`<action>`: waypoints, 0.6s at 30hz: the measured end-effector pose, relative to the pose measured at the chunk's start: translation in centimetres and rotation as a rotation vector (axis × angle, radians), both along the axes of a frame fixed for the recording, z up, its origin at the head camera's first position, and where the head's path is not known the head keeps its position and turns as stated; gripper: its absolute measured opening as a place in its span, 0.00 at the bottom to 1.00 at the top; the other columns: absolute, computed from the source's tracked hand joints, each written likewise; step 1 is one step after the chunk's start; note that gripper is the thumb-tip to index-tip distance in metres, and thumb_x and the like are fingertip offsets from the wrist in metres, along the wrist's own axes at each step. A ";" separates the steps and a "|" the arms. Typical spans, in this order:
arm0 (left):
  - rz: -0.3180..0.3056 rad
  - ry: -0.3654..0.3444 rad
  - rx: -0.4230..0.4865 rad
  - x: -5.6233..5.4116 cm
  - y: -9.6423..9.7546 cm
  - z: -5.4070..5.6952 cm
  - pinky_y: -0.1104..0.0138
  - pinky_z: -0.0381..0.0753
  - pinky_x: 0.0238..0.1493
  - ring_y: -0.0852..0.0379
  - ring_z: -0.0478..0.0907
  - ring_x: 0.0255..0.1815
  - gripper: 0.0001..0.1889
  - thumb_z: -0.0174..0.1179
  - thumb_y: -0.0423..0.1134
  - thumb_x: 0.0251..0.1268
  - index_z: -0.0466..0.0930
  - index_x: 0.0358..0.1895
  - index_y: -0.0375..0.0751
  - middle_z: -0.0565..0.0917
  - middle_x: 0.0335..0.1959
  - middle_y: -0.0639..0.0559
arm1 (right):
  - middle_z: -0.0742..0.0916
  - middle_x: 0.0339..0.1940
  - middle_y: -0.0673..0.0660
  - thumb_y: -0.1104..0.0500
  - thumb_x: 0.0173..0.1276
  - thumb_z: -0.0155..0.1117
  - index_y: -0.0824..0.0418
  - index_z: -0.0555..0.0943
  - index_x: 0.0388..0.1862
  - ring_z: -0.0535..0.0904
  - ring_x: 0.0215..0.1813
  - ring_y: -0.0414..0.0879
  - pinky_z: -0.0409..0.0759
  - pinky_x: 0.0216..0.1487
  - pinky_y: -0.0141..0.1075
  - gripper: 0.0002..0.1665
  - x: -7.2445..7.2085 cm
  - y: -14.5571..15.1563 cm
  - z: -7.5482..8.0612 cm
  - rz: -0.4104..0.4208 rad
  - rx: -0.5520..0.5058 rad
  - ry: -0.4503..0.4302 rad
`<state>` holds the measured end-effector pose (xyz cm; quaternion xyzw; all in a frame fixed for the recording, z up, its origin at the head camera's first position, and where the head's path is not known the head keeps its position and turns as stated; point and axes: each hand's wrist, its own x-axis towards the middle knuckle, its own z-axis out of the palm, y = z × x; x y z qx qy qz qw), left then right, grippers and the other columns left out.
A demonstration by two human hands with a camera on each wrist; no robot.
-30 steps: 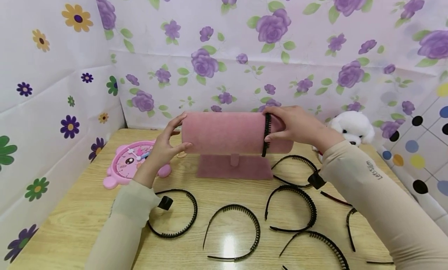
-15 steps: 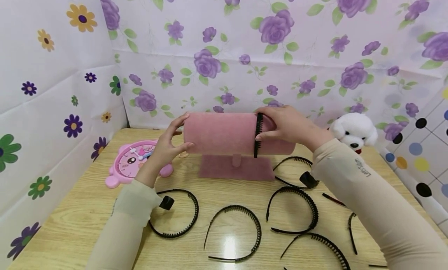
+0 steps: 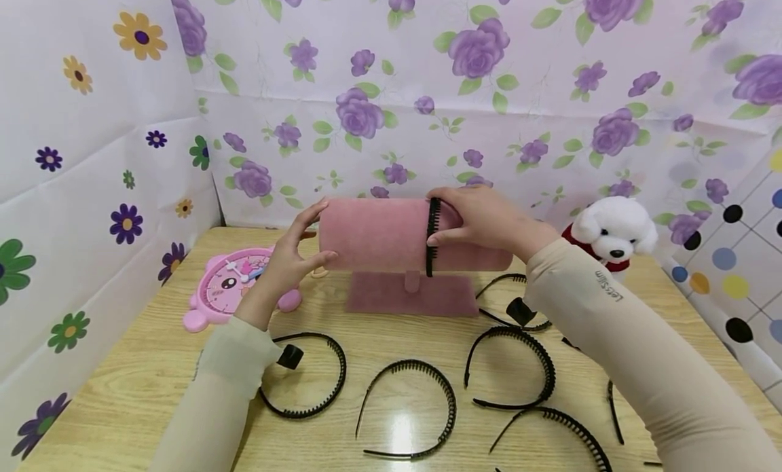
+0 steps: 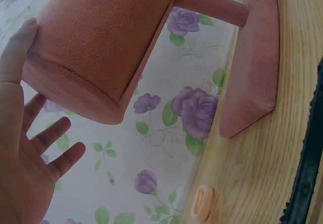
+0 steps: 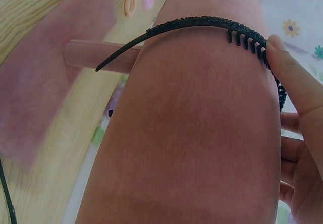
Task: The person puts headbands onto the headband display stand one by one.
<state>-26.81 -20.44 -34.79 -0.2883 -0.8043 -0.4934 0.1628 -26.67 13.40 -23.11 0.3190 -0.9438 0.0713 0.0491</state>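
A pink plush headband display stand (image 3: 373,234) stands toward the back of the table, its padded roll lying sideways on a post and flat base (image 3: 379,299). My left hand (image 3: 287,255) holds the roll's left end, thumb in front and fingers around the end. With thumb and fingers, my right hand (image 3: 482,221) grips a black toothed headband (image 3: 432,238), which arches over the roll right of its middle. In the right wrist view the headband's free tip (image 5: 103,65) sticks out past the roll. The fingers behind the roll are partly hidden.
Several black headbands lie on the wooden table, among them a front one (image 3: 452,397), a left one (image 3: 342,370) and a right one (image 3: 550,370). A pink toy clock (image 3: 214,288) sits at left, a white plush dog (image 3: 617,227) at back right.
My right hand has slid the black headband leftward along the roll, from near its right end toward the middle. The left hand stays at the roll's left end.
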 end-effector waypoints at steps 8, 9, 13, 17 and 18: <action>-0.006 -0.012 0.006 1.1 0.5 1.1 0.42 0.65 0.65 0.40 0.59 0.72 0.43 0.65 0.23 0.54 0.55 0.73 0.40 0.56 0.77 0.46 | 0.82 0.60 0.52 0.27 0.55 0.62 0.47 0.67 0.69 0.78 0.60 0.49 0.75 0.62 0.47 0.47 -0.3 -1.2 0.0 0.007 -0.008 -0.024; -0.007 -0.013 0.003 1.5 0.6 1.5 0.41 0.65 0.65 0.40 0.60 0.71 0.42 0.65 0.24 0.55 0.55 0.73 0.38 0.56 0.77 0.44 | 0.82 0.60 0.52 0.27 0.55 0.62 0.47 0.66 0.69 0.77 0.61 0.49 0.74 0.62 0.47 0.47 -0.4 -1.3 0.0 0.007 -0.008 -0.030; -0.004 -0.010 -0.003 1.6 0.5 1.5 0.46 0.66 0.65 0.43 0.60 0.72 0.42 0.66 0.27 0.55 0.56 0.74 0.43 0.57 0.77 0.48 | 0.81 0.61 0.51 0.26 0.56 0.60 0.46 0.66 0.70 0.76 0.62 0.50 0.73 0.63 0.47 0.47 -0.6 -2.0 0.0 0.022 -0.014 -0.051; -0.007 -0.002 0.005 0.2 0.0 0.1 0.47 0.67 0.65 0.48 0.60 0.73 0.43 0.68 0.31 0.56 0.56 0.74 0.53 0.57 0.77 0.57 | 0.81 0.60 0.52 0.29 0.58 0.61 0.49 0.66 0.69 0.76 0.63 0.51 0.72 0.65 0.46 0.46 -0.9 -2.8 -0.2 0.058 -0.037 -0.050; -0.008 -0.001 0.005 0.2 0.0 0.1 0.46 0.66 0.65 0.48 0.60 0.73 0.43 0.68 0.32 0.56 0.56 0.74 0.55 0.58 0.77 0.58 | 0.82 0.60 0.53 0.29 0.58 0.61 0.49 0.66 0.69 0.76 0.62 0.51 0.72 0.65 0.46 0.45 -0.9 -2.9 -0.3 0.064 -0.039 -0.046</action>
